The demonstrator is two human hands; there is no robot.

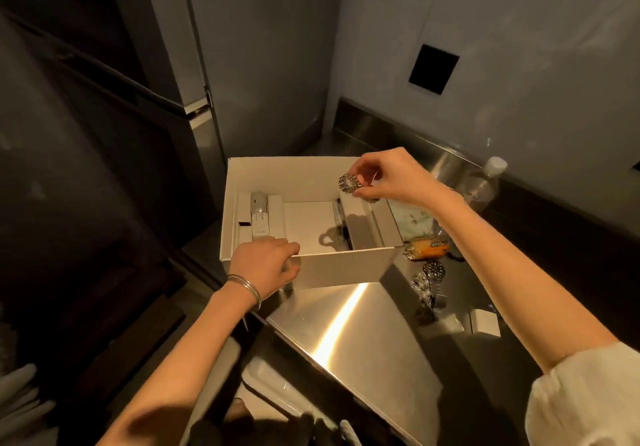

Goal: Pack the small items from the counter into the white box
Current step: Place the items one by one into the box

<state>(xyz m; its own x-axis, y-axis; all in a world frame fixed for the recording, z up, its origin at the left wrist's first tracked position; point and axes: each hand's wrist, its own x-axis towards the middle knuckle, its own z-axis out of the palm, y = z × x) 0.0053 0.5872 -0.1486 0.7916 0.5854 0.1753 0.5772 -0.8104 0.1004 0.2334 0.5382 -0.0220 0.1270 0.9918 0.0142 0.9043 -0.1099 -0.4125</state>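
The open white box (343, 267) stands on the steel counter (374, 335) at its left end. Inside lie several small white boxes and a grey charger (259, 205). My right hand (384, 175) is above the box's right side and pinches a chunky metal chain bracelet (349, 183) between its fingertips. My left hand (265, 265) grips the box's near-left corner, fingers curled over the front wall. To the right of the box, on the counter, lie a wristwatch (434, 269), an orange snack packet (427, 249), a small white box (485, 321) and shiny wrapped bits (424, 290).
A clear plastic bottle (479, 182) lies by the back wall to the right. A pale patterned pouch (412, 220) rests against the box's right wall. A tall fridge (194, 65) stands behind and left of the box. The counter's left edge drops off beside my left forearm.
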